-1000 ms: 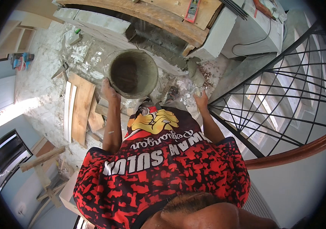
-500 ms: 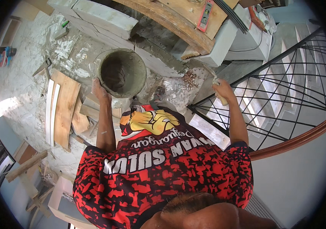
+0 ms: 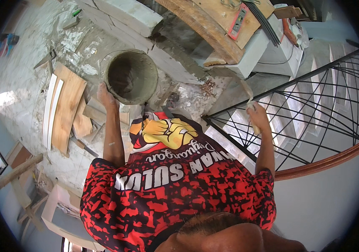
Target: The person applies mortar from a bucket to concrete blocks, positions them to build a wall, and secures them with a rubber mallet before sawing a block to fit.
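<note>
My left hand [image 3: 107, 96] is closed on the near left side of a round, mortar-coated bucket [image 3: 151, 84]. The bucket is tilted so its mouth faces up at me, and wet grey mortar [image 3: 124, 80] lies inside. Out to the right, my right hand [image 3: 256, 115] is wrapped round the pale handle of a trowel [image 3: 248, 89]. Its neck points up and away from me; the grey blade is hard to make out against the blocks and floor behind it.
A low wall of pale blocks [image 3: 131, 38] runs beyond the bucket. A curved timber form [image 3: 200, 26] carries a red spirit level [image 3: 238, 22]. Black metal railing [image 3: 301, 92] borders the stairs at right. Cut boards [image 3: 68, 109] and a handsaw [image 3: 45, 62] lie on the left floor.
My right hand has moved outward to the right with the trowel. The bucket, still held by my left hand, sits slightly higher and further left in view; the whole view has turned a little.
</note>
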`<control>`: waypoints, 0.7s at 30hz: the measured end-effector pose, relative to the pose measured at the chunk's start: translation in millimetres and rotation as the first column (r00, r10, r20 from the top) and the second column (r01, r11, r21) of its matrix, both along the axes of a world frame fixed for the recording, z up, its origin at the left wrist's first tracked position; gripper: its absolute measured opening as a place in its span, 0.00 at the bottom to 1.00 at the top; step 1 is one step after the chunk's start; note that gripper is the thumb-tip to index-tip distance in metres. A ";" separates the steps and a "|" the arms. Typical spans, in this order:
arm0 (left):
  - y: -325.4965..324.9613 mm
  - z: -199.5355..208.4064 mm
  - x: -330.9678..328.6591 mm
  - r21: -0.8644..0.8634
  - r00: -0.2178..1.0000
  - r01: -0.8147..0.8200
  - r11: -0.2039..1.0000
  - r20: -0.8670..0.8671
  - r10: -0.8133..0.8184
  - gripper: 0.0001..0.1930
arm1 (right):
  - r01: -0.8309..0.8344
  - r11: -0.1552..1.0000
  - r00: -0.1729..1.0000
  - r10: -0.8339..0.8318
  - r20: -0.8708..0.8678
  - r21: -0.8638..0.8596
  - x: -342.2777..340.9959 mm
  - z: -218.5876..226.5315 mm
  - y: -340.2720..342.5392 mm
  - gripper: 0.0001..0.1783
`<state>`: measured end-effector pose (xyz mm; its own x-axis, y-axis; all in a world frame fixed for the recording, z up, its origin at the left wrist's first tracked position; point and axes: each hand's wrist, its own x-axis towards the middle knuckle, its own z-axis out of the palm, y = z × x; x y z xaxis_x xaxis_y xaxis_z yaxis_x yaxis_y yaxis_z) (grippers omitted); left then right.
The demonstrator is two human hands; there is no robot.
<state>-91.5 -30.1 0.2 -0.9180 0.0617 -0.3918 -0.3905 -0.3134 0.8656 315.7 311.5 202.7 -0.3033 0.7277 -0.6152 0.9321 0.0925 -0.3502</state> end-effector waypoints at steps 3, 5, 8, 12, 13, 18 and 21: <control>-13.5 -9.8 3.3 0.007 0.995 0.039 0.999 -0.088 -0.038 0.11 | -0.234 0.952 0.971 0.237 0.011 0.198 29.6 -67.9 -22.0 0.22; -14.1 -10.4 7.0 0.015 0.992 0.051 0.999 -0.117 -0.049 0.11 | -0.207 0.949 0.964 0.239 -0.113 0.239 32.1 -126.7 -36.1 0.23; -9.9 13.4 11.1 0.016 0.996 0.012 1.000 -0.084 -0.011 0.12 | -0.157 0.945 0.963 0.211 -0.168 0.288 33.3 -217.0 -45.4 0.19; -12.2 27.6 19.2 0.000 0.998 -0.017 1.000 -0.069 0.017 0.11 | -0.035 0.997 0.966 0.053 -0.254 0.075 2.6 -226.4 -32.5 0.17; -10.6 29.4 21.0 0.002 0.998 -0.016 1.000 -0.066 0.016 0.11 | -0.006 1.000 0.968 0.006 -0.251 -0.002 -2.8 -219.5 -27.2 0.16; 2.3 33.8 31.9 -0.013 0.997 -0.012 1.000 -0.078 0.011 0.11 | -0.023 0.995 0.961 0.050 -0.272 0.099 17.6 -228.5 0.5 0.17; 0.1 24.9 39.5 -0.006 0.998 -0.025 1.000 -0.057 0.024 0.11 | 0.027 1.000 0.966 -0.025 -0.258 0.007 -0.1 -156.9 -24.8 0.20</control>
<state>-52.0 -29.9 25.1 -0.9399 0.0367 -0.3396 -0.3333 -0.3168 0.8880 315.6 286.7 45.9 -0.4313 0.7434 -0.5112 0.8128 0.0743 -0.5779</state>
